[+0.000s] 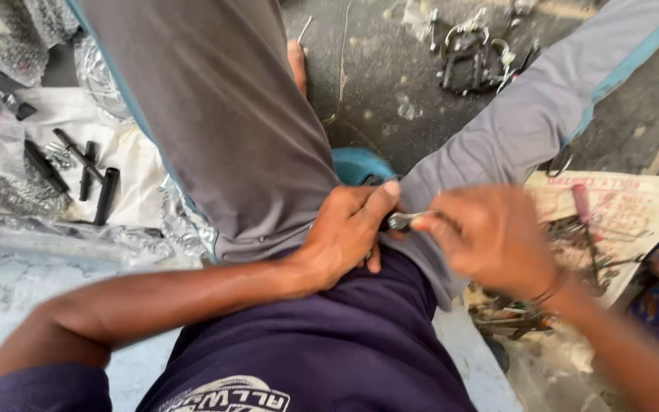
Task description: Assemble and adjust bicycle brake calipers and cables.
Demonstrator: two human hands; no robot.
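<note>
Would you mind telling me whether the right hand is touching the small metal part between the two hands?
Touching. The head view shows the right hand with its fingertips closed on the end of the metal part, no gap visible; the left hand grips its other end.

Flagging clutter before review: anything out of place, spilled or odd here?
Nothing looks damaged. Loose black parts lie scattered on a white sheet at left, and small tools sprawl over a newspaper at right. The left hand and right hand share a small metal tool, partly hidden.
</note>
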